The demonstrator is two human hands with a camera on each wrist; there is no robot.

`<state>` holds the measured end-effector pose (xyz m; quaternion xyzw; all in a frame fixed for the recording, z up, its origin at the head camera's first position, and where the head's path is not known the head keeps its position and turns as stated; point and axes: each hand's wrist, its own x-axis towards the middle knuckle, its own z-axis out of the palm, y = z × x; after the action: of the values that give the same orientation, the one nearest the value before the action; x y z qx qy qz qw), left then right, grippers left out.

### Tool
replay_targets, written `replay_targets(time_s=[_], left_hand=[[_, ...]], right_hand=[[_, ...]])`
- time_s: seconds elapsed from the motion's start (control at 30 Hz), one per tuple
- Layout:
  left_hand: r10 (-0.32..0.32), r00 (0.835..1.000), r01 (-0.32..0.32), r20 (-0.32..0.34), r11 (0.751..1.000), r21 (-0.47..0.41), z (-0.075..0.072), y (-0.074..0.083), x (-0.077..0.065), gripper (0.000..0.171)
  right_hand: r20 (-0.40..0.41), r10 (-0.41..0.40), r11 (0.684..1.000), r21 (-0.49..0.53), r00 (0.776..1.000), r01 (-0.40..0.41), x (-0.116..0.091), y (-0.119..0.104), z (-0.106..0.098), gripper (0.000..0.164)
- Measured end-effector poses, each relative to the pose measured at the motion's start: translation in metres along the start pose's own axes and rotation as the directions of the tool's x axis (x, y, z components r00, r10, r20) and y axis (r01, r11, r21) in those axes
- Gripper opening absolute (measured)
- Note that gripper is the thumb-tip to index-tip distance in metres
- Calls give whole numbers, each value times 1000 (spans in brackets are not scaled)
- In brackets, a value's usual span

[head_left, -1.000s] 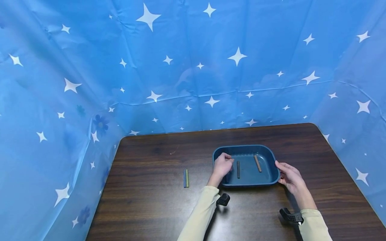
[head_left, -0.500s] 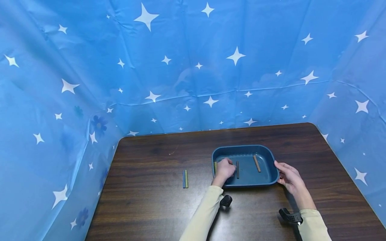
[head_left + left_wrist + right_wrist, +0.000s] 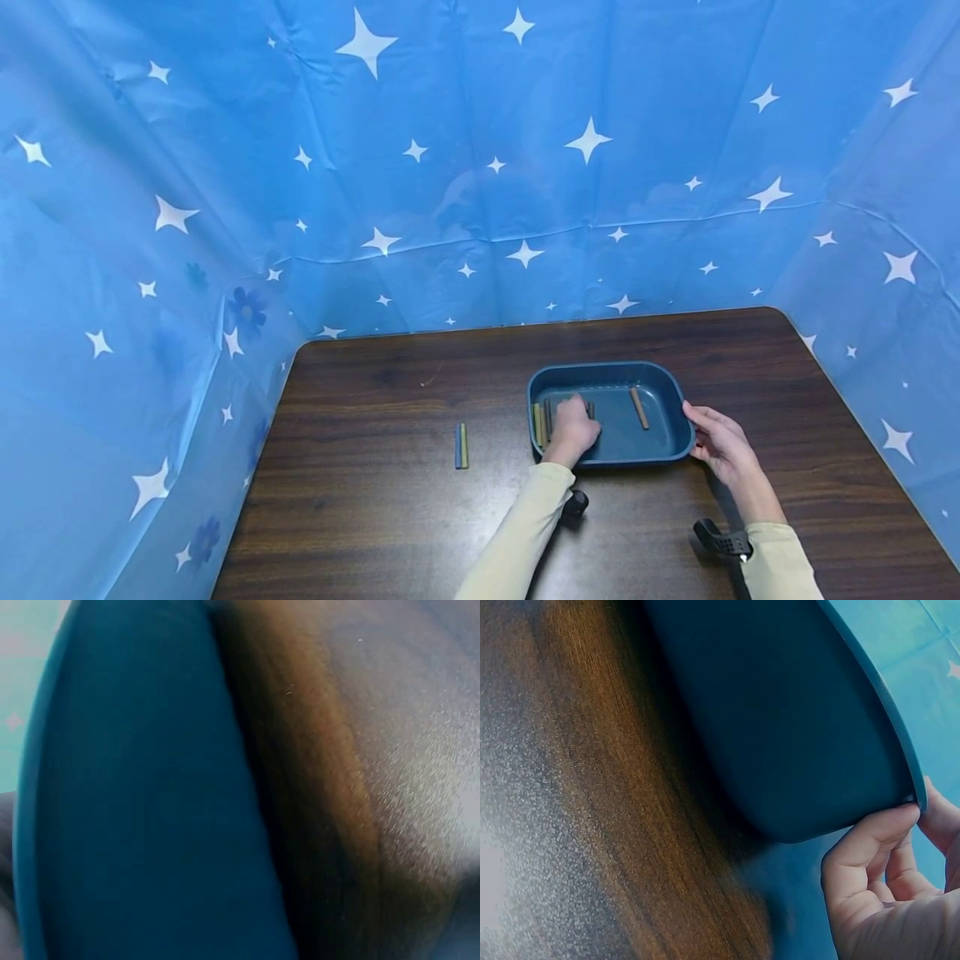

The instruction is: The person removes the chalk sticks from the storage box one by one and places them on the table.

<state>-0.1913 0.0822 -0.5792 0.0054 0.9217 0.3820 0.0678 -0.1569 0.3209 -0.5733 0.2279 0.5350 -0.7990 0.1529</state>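
In the head view, a blue rectangular tray (image 3: 622, 457) stands on the table. My left hand (image 3: 574, 429) is inside it with bent fingers; their tips are hidden, so any hold is unclear. Yellow-green chalk-like sticks (image 3: 537, 423) and a dark stick (image 3: 548, 419) lie left of that hand. Another dark stick (image 3: 591, 410) shows partly at its right side. A brown-orange stick (image 3: 639, 408) lies further right in the tray. My right hand (image 3: 722, 440) pinches the tray's right rim, thumb and fingers on either side in the right wrist view.
On the table (image 3: 360, 500), left of the tray, a blue stick (image 3: 458, 446) and a yellow-green stick (image 3: 464, 446) lie side by side. A blue star-patterned curtain (image 3: 480, 167) surrounds the table's back and sides. Black cameras (image 3: 723, 540) sit at both wrists.
My left hand has shifted right inside the tray, uncovering the yellow-green sticks and a dark stick at the left end. My right hand stays on the rim.
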Motion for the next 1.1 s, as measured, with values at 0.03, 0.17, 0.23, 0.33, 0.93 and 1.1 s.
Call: replay_targets(time_s=[0.03, 0.17, 0.23, 0.33, 0.93, 1.1], left_hand=[[-2, 1000, 2, 1, 1000, 7, 2, 0, 0, 19], [-14, 1000, 14, -7, 998, 56, 5, 4, -1, 16], [-29, 1000, 29, -4, 996, 83, 5, 5, -2, 16], [-62, 998, 62, 2, 991, 118, 6, 8, -1, 18], [-95, 990, 68, 100, 968, 242, 8, 14, -1, 29], [-95, 987, 61, 126, 966, 250, 1, 16, -3, 38]], right_hand=[[-1, -1, 1000, 0, 1000, 1, 0, 0, 0, 30], [-3, 2, 1000, 4, 1000, -2, -1, -1, 0, 31], [-8, 5, 1000, 1, 1000, -5, -1, -1, 1, 31], [-14, 9, 1000, -1, 1000, -9, -1, -1, 0, 30], [0, -13, 1000, -5, 1000, 13, -1, 1, 0, 30], [9, -12, 1000, 4, 1000, 12, -1, 0, -1, 31]])
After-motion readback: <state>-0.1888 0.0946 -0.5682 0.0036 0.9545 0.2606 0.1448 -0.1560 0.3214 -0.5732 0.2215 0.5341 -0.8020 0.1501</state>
